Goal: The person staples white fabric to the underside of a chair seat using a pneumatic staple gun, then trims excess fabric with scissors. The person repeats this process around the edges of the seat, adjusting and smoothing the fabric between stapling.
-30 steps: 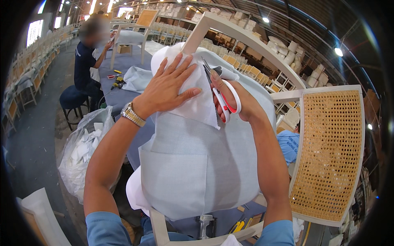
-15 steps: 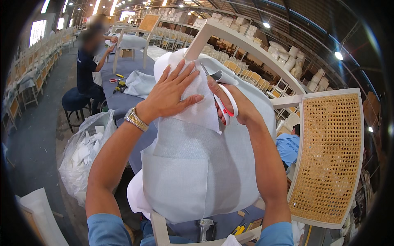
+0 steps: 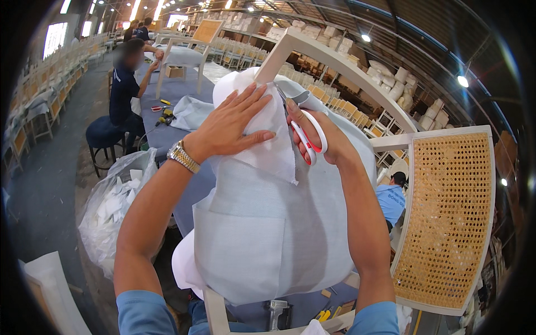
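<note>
A chair with a pale wooden frame (image 3: pixel 346 62) lies tipped in front of me, its padded seat covered in light grey-blue fabric (image 3: pixel 240 245). My left hand (image 3: pixel 237 124) rests flat, fingers outstretched, on a thin white cloth (image 3: pixel 274 161) over the seat. In my right hand (image 3: pixel 330 137) are scissors (image 3: pixel 323 139) with white and red handles. Their blades point away from me along the white cloth's right edge, near the frame; the tips are hard to make out. Below the cloth, a squarish fabric flap lies on the cover.
A woven cane backrest (image 3: pixel 446 218) stands at right. On the blue-covered table (image 3: pixel 195 192) are a staple gun (image 3: pixel 276 314), yellow-handled tools and bunched fabric. A plastic bag of white scraps (image 3: pixel 114 209) hangs at left. One person works at the far left, another sits at right beyond the chair.
The scissors' handle loops are slightly further apart and turned in my right hand. My left hand stays flat on the cloth. The view has shifted a little.
</note>
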The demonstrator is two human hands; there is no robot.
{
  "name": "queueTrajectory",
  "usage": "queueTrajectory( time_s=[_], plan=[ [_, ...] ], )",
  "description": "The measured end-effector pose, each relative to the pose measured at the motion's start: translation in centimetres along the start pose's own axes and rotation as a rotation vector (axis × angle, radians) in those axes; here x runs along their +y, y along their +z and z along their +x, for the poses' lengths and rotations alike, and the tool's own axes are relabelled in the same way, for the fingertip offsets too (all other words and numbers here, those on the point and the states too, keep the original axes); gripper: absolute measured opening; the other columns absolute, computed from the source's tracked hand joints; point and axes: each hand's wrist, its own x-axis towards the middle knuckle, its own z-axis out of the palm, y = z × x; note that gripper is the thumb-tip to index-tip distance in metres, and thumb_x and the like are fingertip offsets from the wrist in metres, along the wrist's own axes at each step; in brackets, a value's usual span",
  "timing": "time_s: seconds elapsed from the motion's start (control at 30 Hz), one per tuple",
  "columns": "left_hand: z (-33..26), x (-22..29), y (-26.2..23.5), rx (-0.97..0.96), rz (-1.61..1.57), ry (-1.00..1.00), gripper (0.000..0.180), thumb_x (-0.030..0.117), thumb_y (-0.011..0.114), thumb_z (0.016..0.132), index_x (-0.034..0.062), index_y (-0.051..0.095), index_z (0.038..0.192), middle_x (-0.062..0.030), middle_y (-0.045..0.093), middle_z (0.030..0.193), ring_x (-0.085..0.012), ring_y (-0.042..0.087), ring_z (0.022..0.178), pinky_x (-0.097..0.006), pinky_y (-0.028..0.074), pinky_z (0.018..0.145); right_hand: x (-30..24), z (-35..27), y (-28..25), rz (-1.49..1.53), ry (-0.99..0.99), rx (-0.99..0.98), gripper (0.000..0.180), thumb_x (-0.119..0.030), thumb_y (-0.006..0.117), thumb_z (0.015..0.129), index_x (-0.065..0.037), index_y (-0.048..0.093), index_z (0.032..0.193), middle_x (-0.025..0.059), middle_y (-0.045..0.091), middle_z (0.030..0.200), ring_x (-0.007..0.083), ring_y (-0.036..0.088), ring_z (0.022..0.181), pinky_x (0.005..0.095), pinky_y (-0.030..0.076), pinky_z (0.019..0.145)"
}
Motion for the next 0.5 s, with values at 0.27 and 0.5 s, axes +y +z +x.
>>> queueTrajectory(
  time_s=[0.27, 0.5],
  plan=[
    [0.3, -1.2, -0.8, -0.029, 0.018, 0.016, 0.092, 0.075, 0.046, 0.095, 0.0097, 0.034, 0.159, -0.0154, 0.029, 0.166, -0.0316, 0.021, 0.156, -0.046, 0.019, 0.126, 0.3, 0.9, 0.7, -0.068, -0.051, 0.028, 0.077, -0.079, 0.058, 0.088, -0.003, 0.069, 0.085, -0.0013, 0.053, 0.058, 0.01, 0.054, 0.044, 0.0254, 0.045, 0.039],
    [0.3, -1.3, -0.1, -0.005, 0.012, 0.022, 0.093, 0.077, 0.044, 0.094, 0.0104, 0.036, 0.158, -0.0142, 0.031, 0.165, -0.0308, 0.02, 0.156, -0.046, 0.018, 0.126, 0.2, 0.8, 0.7, -0.036, -0.037, 0.059, 0.075, -0.077, 0.059, 0.089, -0.002, 0.07, 0.086, -0.0013, 0.053, 0.058, 0.0101, 0.053, 0.043, 0.0247, 0.044, 0.04]
  ],
)
